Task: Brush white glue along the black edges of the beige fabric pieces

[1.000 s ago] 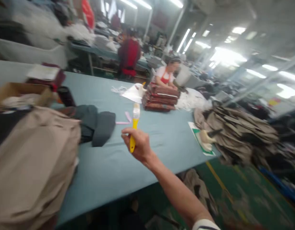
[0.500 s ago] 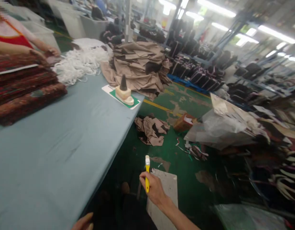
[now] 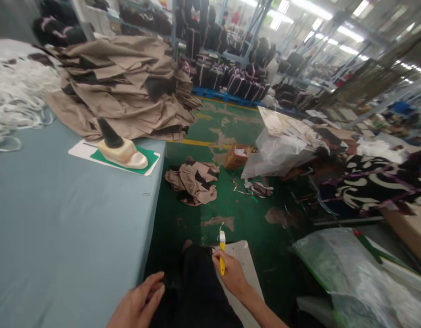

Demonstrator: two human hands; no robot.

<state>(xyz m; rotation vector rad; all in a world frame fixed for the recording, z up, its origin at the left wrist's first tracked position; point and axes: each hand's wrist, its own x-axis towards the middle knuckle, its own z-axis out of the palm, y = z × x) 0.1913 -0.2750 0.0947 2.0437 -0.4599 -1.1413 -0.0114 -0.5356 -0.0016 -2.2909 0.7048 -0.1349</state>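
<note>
In my right hand (image 3: pixel 233 272) is a small yellow-handled paintbrush (image 3: pixel 223 255), its pale bristles pointing up and away from me. The hand is closed round the handle, above a light board (image 3: pixel 248 264) low down near the floor. My left hand (image 3: pixel 140 298) is empty, fingers loosely bent and apart from the thumb, beside the edge of the blue-grey table (image 3: pixel 94 237). Near the table's far corner a cream block-like container with a dark cone on top (image 3: pixel 119 152) rests on a green and white sheet (image 3: pixel 152 165).
Stacked brown cloth (image 3: pixel 124 86) covers the table's far end, with white strips (image 3: pixel 21 86) to its left. A crumpled brown cloth heap (image 3: pixel 195 182) and a cardboard box (image 3: pixel 236 156) are on the green floor. Plastic sheeting (image 3: pixel 363 273) lies at right.
My view has swung right and closer to the table's far corner. My left hand has come further into view. The right hand still grips the paintbrush.
</note>
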